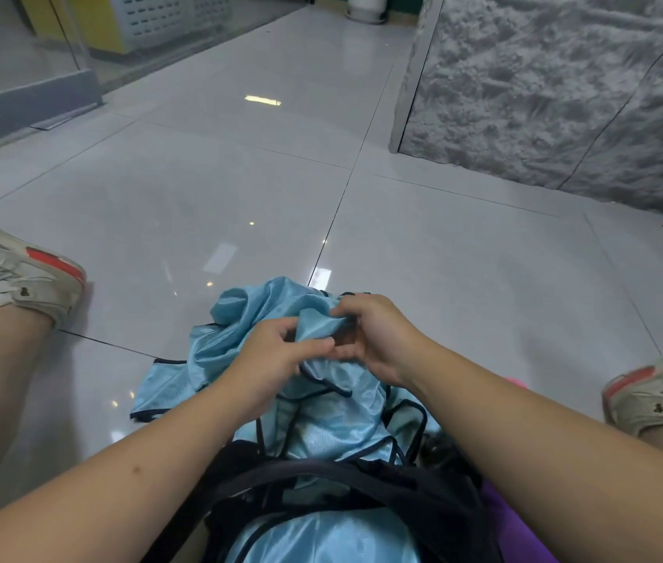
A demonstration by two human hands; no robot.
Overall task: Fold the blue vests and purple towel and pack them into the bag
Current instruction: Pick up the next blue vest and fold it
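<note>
Both hands hold the same bunch of blue cloth: the left hand (277, 355) pinches a fold of the top blue vest (264, 314) between thumb and fingers, and the right hand (378, 339) curls its fingers around the cloth just beside it, so the two grips almost touch each other. Each grip is narrow and full of fabric.

I take the bag (362, 485) as the landmark. It is the dark one with black straps, lying on the tiled floor (240, 176) between the person's legs, nearest to the camera. The vest in the hands is on the far side of the bag and is crumpled, with no clean fold to see. Under it more blue vests (333, 424) lie in a loose heap, with their dark edge bands going in many directions; one part spreads flat on the floor, to the left and beyond the bag. Some blue cloth (321, 538) also shows at the near side of the bag, but I cannot tell if it is inside the bag or only on top of it. The purple towel (500, 518) shows as a strip at the right of the bag, partly hidden by the right forearm.

In my judgement the task is at its early part: no vest looks folded, the towel looks untouched, and nearly all the folding and packing is left.
</note>
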